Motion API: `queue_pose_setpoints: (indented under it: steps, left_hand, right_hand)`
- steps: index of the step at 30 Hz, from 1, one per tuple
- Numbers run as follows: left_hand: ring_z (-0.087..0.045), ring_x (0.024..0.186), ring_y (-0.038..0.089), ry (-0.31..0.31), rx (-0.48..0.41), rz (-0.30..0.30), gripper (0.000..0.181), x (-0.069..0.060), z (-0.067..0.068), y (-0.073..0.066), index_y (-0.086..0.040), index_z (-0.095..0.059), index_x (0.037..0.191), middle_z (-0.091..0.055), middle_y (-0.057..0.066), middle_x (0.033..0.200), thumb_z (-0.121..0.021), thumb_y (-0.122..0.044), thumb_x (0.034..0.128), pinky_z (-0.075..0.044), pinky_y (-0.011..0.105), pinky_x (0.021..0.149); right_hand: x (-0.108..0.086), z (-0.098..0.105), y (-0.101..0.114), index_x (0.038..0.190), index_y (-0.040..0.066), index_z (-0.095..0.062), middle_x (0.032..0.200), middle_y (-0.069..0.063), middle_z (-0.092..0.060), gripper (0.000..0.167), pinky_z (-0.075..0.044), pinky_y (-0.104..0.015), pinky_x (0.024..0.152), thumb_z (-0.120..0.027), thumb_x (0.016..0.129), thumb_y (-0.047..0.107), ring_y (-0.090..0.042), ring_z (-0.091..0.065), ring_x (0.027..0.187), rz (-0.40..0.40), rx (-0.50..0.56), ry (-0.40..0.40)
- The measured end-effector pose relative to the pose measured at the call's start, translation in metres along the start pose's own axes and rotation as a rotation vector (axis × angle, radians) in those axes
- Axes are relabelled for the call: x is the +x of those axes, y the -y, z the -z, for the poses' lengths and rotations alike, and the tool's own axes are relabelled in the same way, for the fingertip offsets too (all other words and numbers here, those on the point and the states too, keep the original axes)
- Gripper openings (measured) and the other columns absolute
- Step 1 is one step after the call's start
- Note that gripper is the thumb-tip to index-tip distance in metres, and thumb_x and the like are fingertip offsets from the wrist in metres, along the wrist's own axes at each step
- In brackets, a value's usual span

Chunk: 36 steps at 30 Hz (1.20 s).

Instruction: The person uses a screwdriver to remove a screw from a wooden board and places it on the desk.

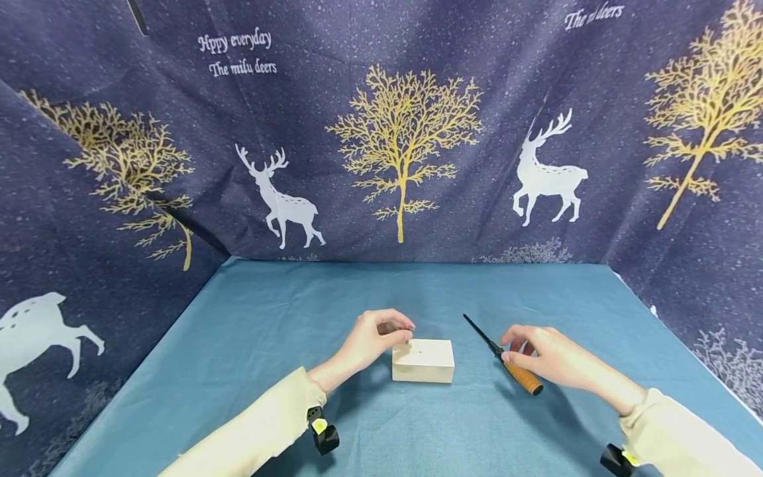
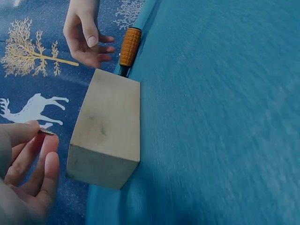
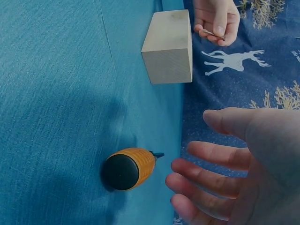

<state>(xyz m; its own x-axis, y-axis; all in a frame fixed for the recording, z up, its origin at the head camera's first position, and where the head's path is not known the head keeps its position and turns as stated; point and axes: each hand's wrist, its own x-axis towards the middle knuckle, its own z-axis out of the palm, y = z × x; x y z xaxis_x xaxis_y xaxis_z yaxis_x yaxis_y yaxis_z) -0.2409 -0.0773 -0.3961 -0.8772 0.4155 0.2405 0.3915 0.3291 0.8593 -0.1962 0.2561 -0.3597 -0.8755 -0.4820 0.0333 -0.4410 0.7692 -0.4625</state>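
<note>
A pale wooden block (image 1: 423, 363) lies on the blue cloth in front of me. Its top face bears a small dark mark. Just above the block's left end, my left hand (image 1: 381, 334) pinches a small screw (image 2: 46, 132) between thumb and fingertip; the screw also shows in the right wrist view (image 3: 214, 34). To the right of the block lies a screwdriver (image 1: 523, 378) with an orange, black-ended handle and a dark shaft pointing away. Over that handle hovers my right hand (image 1: 551, 356), fingers spread and loosely bent, holding nothing; the right wrist view shows a gap between them.
Blue cloth (image 1: 268, 305) covers the table. A dark blue hanging (image 1: 453, 225) with deer and golden trees rises along its back and sides. A black camera is strapped to each wrist, below the cream sleeves (image 1: 280, 417).
</note>
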Motion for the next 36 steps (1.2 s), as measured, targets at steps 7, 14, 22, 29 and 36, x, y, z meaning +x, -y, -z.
queue_pose_setpoints:
  steps: [7,14,22,29,36]
  left_hand:
    - [-0.072,0.08,0.024,0.002,0.045,-0.001,0.015,-0.006,0.016,0.002,-0.017,-0.075,0.106,-0.077,0.005,0.093,-0.071,-0.02,0.0913,-0.054,0.023,0.07]
    - [-0.073,0.083,0.034,-0.03,0.068,-0.004,0.016,-0.012,0.033,0.012,-0.015,-0.076,0.105,-0.077,0.009,0.091,-0.073,-0.015,0.0893,-0.056,0.023,0.069]
    - [-0.074,0.08,0.031,-0.028,0.134,0.004,0.017,-0.022,0.05,0.026,-0.009,-0.074,0.108,-0.076,0.011,0.089,-0.069,-0.01,0.0914,-0.055,0.021,0.068]
    - [-0.073,0.076,0.024,0.008,0.196,0.029,0.017,-0.032,0.061,0.036,-0.005,-0.073,0.108,-0.076,0.009,0.087,-0.065,-0.008,0.0932,-0.055,0.023,0.066]
    - [-0.07,0.072,0.018,0.043,0.267,0.081,0.014,-0.037,0.069,0.048,-0.005,-0.074,0.102,-0.075,0.006,0.086,-0.064,-0.005,0.0917,-0.053,0.024,0.058]
  right_hand:
    - [0.001,0.001,0.0,0.118,0.009,-0.065,0.089,0.008,-0.066,0.032,-0.048,-0.022,0.062,-0.064,0.096,0.031,-0.001,-0.059,0.08,-0.005,-0.018,-0.034]
    - [0.003,0.003,0.001,0.132,0.01,-0.06,0.096,0.005,-0.066,0.041,-0.048,-0.023,0.064,-0.066,0.095,0.025,-0.005,-0.06,0.083,-0.023,-0.11,-0.104]
    - [0.0,-0.001,0.002,0.141,0.016,-0.053,0.107,-0.001,-0.067,0.054,-0.05,-0.034,0.069,-0.071,0.091,0.029,-0.019,-0.064,0.096,-0.007,-0.238,-0.212]
    - [-0.002,-0.004,-0.001,0.148,0.019,-0.045,0.123,-0.009,-0.065,0.065,-0.055,-0.048,0.076,-0.071,0.09,0.035,-0.032,-0.061,0.113,-0.02,-0.321,-0.252]
    - [-0.002,-0.001,-0.009,0.15,0.018,-0.043,0.128,-0.013,-0.063,0.07,-0.053,-0.053,0.084,-0.072,0.089,0.039,-0.035,-0.06,0.115,0.011,-0.386,-0.284]
